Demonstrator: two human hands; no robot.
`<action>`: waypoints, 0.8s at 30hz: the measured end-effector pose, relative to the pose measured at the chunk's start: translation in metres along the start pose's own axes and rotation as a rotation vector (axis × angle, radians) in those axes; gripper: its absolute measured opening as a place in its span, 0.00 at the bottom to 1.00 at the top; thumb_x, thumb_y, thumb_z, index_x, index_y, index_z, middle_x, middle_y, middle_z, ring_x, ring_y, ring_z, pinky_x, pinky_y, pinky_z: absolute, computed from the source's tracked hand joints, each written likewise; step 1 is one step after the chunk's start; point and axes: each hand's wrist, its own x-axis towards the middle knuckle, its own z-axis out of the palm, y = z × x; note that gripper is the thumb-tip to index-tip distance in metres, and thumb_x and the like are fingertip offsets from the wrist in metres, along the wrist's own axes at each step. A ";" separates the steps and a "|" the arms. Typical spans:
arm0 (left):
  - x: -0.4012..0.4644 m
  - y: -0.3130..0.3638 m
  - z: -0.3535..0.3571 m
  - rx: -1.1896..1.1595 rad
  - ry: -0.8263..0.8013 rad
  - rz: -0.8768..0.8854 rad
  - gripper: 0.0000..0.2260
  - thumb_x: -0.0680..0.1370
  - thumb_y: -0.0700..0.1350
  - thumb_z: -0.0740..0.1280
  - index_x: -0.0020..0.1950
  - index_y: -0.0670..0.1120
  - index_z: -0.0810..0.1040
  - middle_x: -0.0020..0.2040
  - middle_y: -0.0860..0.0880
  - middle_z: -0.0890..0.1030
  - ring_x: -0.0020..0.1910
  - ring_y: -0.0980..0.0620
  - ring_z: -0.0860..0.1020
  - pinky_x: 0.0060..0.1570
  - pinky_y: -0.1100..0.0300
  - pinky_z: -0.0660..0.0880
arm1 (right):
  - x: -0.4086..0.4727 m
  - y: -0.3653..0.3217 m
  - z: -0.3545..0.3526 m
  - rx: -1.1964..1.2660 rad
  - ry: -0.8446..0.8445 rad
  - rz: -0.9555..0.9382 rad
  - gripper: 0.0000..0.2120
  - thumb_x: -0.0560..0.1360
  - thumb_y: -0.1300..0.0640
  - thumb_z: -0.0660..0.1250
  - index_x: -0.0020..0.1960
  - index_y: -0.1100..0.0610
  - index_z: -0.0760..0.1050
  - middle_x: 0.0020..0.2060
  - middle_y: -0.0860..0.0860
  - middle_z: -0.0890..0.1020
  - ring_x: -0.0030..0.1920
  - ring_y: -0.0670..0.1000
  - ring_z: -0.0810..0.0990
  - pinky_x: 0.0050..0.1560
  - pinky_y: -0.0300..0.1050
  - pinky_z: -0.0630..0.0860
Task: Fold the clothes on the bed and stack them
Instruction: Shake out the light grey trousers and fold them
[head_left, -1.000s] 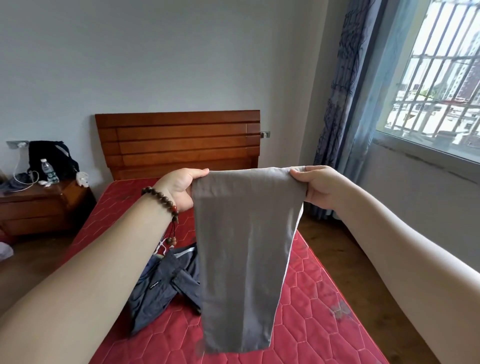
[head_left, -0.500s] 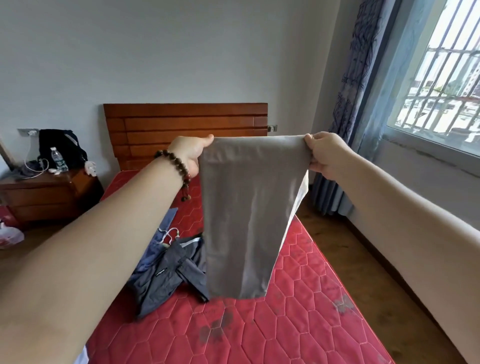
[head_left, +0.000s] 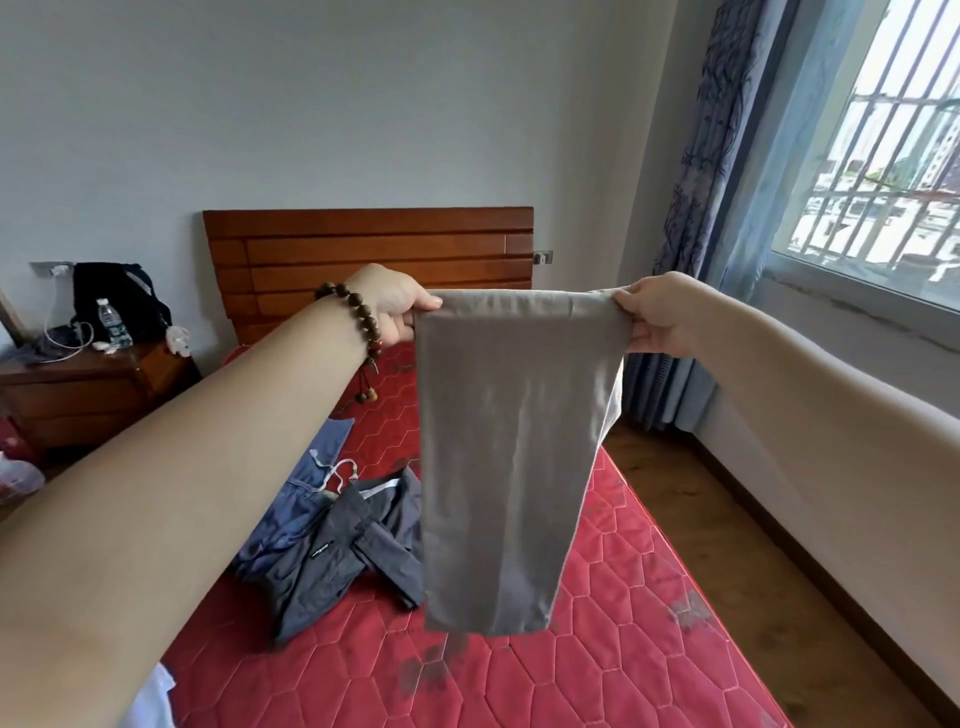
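Observation:
A grey garment (head_left: 511, 457), folded lengthwise, hangs in the air above the red quilted bed (head_left: 613, 623). My left hand (head_left: 392, 306), with a bead bracelet on the wrist, pinches its top left corner. My right hand (head_left: 657, 314) grips the top right corner. The cloth hangs straight down, its lower edge just above the mattress. A dark grey garment (head_left: 337, 561) lies crumpled on the bed to the left, partly on top of a blue garment (head_left: 306, 483) with a white drawstring.
A wooden headboard (head_left: 369, 249) stands against the far wall. A wooden nightstand (head_left: 78, 384) at the left carries a black bag, a water bottle and cables. Blue curtains (head_left: 706, 208) and a barred window are at the right, with wooden floor beside the bed.
Both hands first lifted the grey garment higher, then brought it back down a little; its lower edge now hangs close above the mattress. The view has shifted slightly.

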 end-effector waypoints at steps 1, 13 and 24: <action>0.002 0.001 0.000 -0.032 0.023 0.049 0.09 0.76 0.29 0.63 0.43 0.43 0.72 0.40 0.45 0.78 0.39 0.51 0.79 0.45 0.55 0.79 | 0.003 0.001 -0.001 -0.032 0.038 -0.004 0.07 0.81 0.58 0.60 0.53 0.61 0.74 0.49 0.57 0.79 0.43 0.54 0.80 0.33 0.47 0.82; 0.019 0.007 -0.009 0.450 -0.049 0.429 0.07 0.69 0.36 0.75 0.45 0.42 0.84 0.41 0.44 0.85 0.43 0.47 0.83 0.46 0.57 0.80 | -0.002 -0.024 -0.035 -0.578 -0.081 -0.284 0.11 0.69 0.65 0.74 0.51 0.57 0.82 0.49 0.56 0.83 0.49 0.54 0.82 0.54 0.44 0.79; 0.124 -0.021 0.027 0.568 -0.058 0.343 0.07 0.75 0.37 0.70 0.38 0.44 0.76 0.36 0.46 0.79 0.33 0.53 0.77 0.34 0.63 0.74 | 0.110 0.006 -0.046 -0.830 -0.038 -0.372 0.08 0.72 0.56 0.72 0.45 0.61 0.81 0.35 0.54 0.77 0.38 0.53 0.76 0.40 0.46 0.75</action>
